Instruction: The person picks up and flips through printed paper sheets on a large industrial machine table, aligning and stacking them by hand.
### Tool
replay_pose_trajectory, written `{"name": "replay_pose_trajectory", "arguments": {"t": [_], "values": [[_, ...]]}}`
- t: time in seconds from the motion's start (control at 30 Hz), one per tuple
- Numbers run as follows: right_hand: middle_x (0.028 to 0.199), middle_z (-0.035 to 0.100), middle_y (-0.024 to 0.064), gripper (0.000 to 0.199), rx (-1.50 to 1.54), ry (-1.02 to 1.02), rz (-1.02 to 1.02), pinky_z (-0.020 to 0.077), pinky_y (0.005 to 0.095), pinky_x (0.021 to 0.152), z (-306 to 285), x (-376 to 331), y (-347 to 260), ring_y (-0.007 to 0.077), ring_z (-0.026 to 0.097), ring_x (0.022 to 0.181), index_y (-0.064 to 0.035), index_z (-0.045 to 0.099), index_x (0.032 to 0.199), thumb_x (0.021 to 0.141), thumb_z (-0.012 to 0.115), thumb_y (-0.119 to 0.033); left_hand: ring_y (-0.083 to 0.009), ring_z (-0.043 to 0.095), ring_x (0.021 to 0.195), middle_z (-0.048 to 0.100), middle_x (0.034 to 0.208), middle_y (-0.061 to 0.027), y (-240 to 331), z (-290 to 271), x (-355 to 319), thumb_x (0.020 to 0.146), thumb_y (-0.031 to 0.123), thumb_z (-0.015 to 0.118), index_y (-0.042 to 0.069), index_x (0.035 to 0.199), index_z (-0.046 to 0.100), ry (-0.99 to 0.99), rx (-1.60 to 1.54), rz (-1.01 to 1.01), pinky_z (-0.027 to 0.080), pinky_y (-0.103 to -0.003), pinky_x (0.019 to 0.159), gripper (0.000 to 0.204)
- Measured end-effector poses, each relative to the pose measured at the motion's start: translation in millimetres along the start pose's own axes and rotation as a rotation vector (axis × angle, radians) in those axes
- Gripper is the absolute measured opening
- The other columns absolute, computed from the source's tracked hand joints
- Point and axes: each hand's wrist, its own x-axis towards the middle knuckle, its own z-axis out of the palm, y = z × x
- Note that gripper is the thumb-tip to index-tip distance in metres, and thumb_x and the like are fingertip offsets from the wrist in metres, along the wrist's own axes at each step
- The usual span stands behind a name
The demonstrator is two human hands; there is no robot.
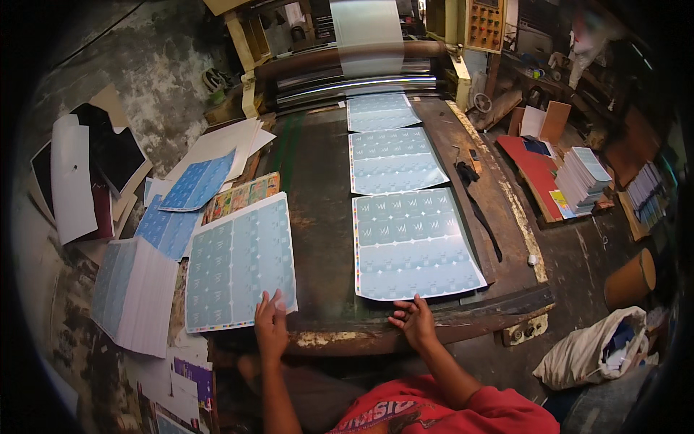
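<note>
On the machine's table a row of printed blue-green paper sheets runs away from me, and the nearest printed sheet [405, 253] curls up slightly at its front edge. My right hand [416, 322] is just in front of that edge, fingers loosely bent and apart, one fingertip at or very near the paper. At the table's left, my left hand [272, 324] rests its fingers at the lower right corner of a stack of similar sheets [242, 264]. Its fingers look extended and slightly blurred, with nothing visible gripped.
Behind the row are a laminating machine's rollers [354, 83] with a clear film web [367, 32]. A tall pile of sheets [137, 296] stands at left. A black strap [481, 210] lies on the table's right. A white sack [593, 347] and paper bundles [582, 177] sit at right.
</note>
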Motion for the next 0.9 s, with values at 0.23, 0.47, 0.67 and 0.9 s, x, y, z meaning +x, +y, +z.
{"name": "replay_pose_trajectory", "arguments": {"t": [0.23,0.47,0.67,0.9], "values": [[0.116,0.059,0.0114,0.06,-0.046,-0.084,0.061,0.0549,0.0463,0.081,1.2,-15.0,-5.7,0.022,0.059,0.089,-0.0128,0.027,0.15,0.099,0.047,-0.038,-0.0312,0.056,0.123,0.069,0.118,-0.0087,50.6,-7.8,-22.2,0.097,0.033,0.058,0.008,0.104,0.073,-0.246,-0.182,0.007,0.022,-0.049,0.114,0.03],[0.087,0.061,0.0093,0.041,-0.143,-0.346,0.262,0.0564,0.044,0.074,22.3,-47.0,-25.3,0.0182,0.06,0.068,-0.0013,0.048,0.12,0.092,0.061,-0.028,-0.0294,0.049,0.132,0.071,0.113,-0.0025,84.6,2.6,-47.6,0.092,0.039,0.063,0.016,0.095,0.076,-0.66,-0.075,0.363,0.016,-0.06,0.114,0.027],[0.08,0.059,0.0111,0.033,-0.09,-0.238,0.298,0.0524,0.0403,0.067,-30.5,-58.9,-0.5,0.0187,0.056,0.064,0.0021,0.048,0.114,0.095,0.056,-0.022,-0.038,0.04,0.137,0.051,0.142,-0.014,58.4,-3.6,-9.8,0.089,0.039,0.064,0.007,0.127,0.06,-0.179,0.327,0.397,0.026,-0.054,0.113,0.049],[0.083,0.062,0.0144,0.04,-0.267,-0.041,0.392,0.0534,0.0409,0.075,-60.9,-126.0,6.9,0.0224,0.06,0.072,0.0004,0.049,0.116,0.097,0.052,-0.035,-0.0317,0.049,0.13,0.062,0.13,-0.0087,0.2,7.9,-12.0,0.087,0.027,0.069,0.008,0.123,0.064,0.015,0.536,0.373,0.033,-0.047,0.108,0.041]]}}
